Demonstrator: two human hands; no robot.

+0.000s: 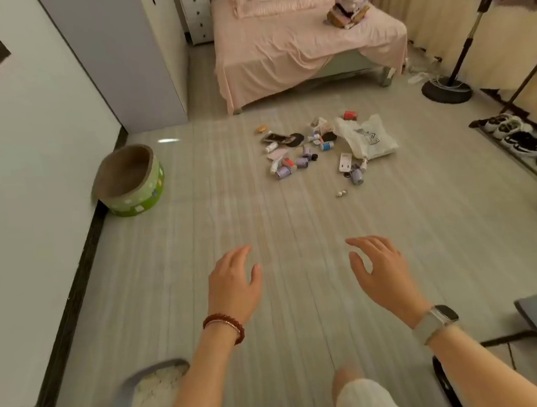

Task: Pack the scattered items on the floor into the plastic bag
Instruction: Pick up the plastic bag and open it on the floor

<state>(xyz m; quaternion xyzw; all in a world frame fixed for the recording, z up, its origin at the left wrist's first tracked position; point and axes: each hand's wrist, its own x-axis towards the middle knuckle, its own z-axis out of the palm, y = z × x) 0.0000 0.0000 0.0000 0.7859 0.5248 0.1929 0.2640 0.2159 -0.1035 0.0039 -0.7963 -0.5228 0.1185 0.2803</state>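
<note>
- Head view, lower centre of the frame: left hand [233, 282] and right hand [382, 271] hovering above the floor [199, 242], palms down, fingers spread and relaxed, each grip released and holding nothing.
- Head view, upper centre-right: plastic bag [367, 136] lying flat and crumpled on the floor, its long axis seeming to run from upper left to lower right; which end is the mouth, not clear from here.
- Just left of the bag: scattered items [292, 155] lying in a loose cluster, small bottles, tubes and packets, several purple bottles [301, 163] tipped on their sides and pointing different ways.
- A red-capped container [349, 115] sitting just above the bag in the frame; two tiny pale pieces [341, 193] lying apart below the cluster.
- Judging the step: approaching the pile, both hands well apart from it, nothing packed so far as can be seen.
- Doing it well: getting close first, then finding and opening the bag's mouth with one hand and holding it wide.
- Feeding the rolling bottles in lengthwise, gathering the stray small pieces last so none get missed.
- Upper frame: a bed [304, 38] with a pink sheet; left, a round green-sided basket [136, 192] by the wall.
</note>
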